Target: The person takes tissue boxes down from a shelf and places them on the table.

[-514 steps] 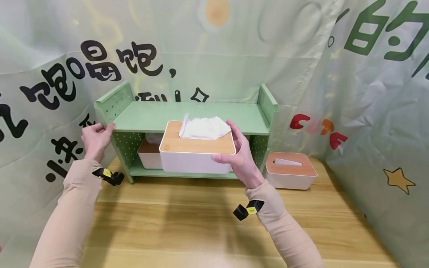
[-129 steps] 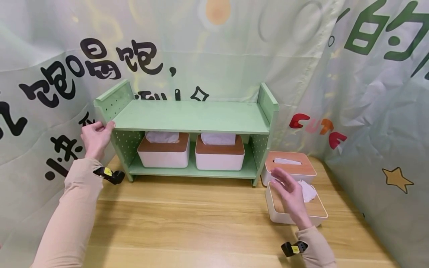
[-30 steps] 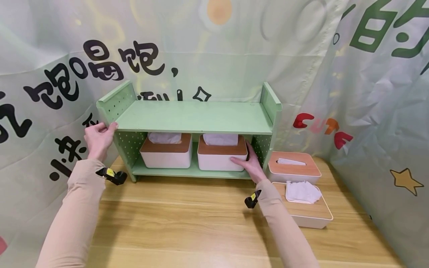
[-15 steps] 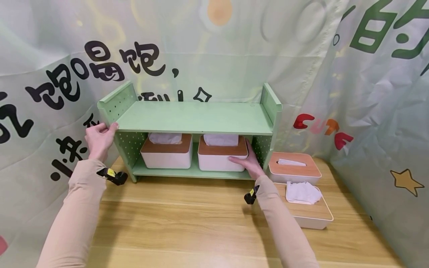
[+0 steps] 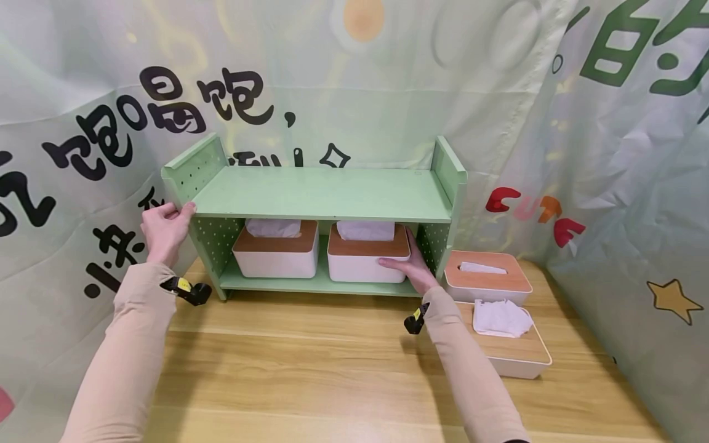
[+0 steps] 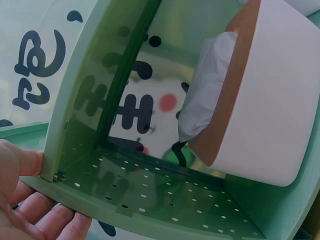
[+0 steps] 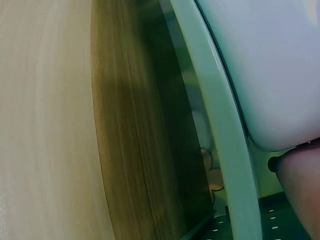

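A green two-level shelf (image 5: pixel 321 192) stands on the wooden table. My left hand (image 5: pixel 166 232) grips its left side panel at the front edge; in the left wrist view that hand (image 6: pixel 35 205) has the thumb in front and the fingers below the panel. Two white tissue boxes with wooden lids sit on the lower level, a left one (image 5: pixel 277 261) and a right one (image 5: pixel 365 266). My right hand (image 5: pixel 412 264) holds the right box at its right end, thumb on the front, fingers along the side. The right wrist view shows that box (image 7: pixel 270 65) close up, with part of the hand (image 7: pixel 302 185).
Two more tissue boxes stand right of the shelf, one behind (image 5: pixel 487 280) and one in front (image 5: pixel 506 349) with tissue sticking out. A printed curtain (image 5: pixel 343 111) hangs behind and at both sides. The wooden table (image 5: pixel 299 369) stretches in front of the shelf.
Since 4.3 seconds ago my right hand has moved from over the front right box to the right box on the shelf. In the last second almost nothing has moved; the left hand still grips the shelf.
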{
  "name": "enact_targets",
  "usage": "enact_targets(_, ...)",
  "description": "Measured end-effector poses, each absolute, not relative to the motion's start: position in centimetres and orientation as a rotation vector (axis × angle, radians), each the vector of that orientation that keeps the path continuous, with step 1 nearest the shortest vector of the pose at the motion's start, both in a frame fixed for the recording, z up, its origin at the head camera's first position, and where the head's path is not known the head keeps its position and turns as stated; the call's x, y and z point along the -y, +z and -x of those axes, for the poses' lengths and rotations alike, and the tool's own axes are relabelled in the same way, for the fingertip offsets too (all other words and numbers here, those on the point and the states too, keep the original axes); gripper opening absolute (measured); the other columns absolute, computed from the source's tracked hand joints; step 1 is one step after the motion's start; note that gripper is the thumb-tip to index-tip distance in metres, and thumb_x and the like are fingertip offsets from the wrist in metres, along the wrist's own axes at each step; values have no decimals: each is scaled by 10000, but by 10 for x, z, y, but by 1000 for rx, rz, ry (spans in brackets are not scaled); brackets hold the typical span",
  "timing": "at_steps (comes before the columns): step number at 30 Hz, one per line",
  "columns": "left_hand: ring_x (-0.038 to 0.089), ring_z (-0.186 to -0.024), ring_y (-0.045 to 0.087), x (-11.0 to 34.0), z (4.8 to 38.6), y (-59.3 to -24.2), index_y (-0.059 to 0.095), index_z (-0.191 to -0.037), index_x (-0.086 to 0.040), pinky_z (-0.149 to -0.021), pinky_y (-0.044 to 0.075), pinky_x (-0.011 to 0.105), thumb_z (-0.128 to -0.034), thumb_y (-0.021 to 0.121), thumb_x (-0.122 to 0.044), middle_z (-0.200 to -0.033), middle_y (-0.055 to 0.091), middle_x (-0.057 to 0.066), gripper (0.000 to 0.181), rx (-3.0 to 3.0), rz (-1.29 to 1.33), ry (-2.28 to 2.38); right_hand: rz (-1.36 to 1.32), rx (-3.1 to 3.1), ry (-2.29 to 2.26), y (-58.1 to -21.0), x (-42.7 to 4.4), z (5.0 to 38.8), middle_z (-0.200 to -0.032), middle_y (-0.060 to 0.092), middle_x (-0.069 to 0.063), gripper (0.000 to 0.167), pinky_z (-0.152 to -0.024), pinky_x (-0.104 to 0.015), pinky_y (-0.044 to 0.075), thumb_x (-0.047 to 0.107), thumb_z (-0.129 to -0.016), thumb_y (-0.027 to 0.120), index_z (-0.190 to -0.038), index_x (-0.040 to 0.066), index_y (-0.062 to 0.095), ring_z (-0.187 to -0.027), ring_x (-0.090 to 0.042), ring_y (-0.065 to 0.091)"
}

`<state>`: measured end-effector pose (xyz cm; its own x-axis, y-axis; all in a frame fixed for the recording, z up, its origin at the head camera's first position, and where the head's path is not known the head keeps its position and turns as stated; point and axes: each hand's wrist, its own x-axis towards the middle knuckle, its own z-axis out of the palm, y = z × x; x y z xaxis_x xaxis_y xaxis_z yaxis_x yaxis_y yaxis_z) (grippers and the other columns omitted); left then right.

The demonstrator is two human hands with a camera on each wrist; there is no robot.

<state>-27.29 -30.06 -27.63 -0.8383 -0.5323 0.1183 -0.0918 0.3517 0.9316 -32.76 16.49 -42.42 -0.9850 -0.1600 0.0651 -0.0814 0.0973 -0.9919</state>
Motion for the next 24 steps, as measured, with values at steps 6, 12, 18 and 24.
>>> enact_targets(6, -126, -718, 553, 300, 274, -277, 577, -1405, -118, -746, 448, 75, -957, 649, -386, -864, 680, -289, 527, 2230, -553, -1473, 257, -2298, -2036, -425, -166, 329, -1717, -109, -11, 1180, -1285, -560, 5, 214, -825, 813, -1614, 365, -50, -1584, -252, -96)
enact_targets(12, -121, -712, 560, 300, 273, -276, 586, -1396, -114, -751, 444, 82, -953, 661, -383, -733, 622, -341, 523, 2215, -544, -1484, 270, -2312, -2042, -425, -166, 329, -1719, -91, 5, 1179, -1287, -547, 1, 221, -821, 816, -1617, 358, -43, -1585, -237, -90)
enact_targets(18, -114, -702, 552, 298, 272, -276, 583, -1394, -95, -743, 434, 91, -962, 650, -358, -594, 518, -386, 510, 2217, -525, -1478, 272, -2325, -2037, -425, -166, 328, -1721, -73, 13, 1190, -1294, -522, 16, 217, -815, 817, -1621, 325, -52, -1586, -220, -74)
enact_targets(24, -106, -720, 567, 300, 273, -277, 587, -1392, -111, -747, 447, 85, -950, 670, -383, -747, 649, -326, 526, 2211, -543, -1483, 298, -2314, -2035, -424, -166, 328, -1718, -96, 5, 1196, -1298, -510, 37, 183, -821, 811, -1623, 284, -72, -1585, -214, -82)
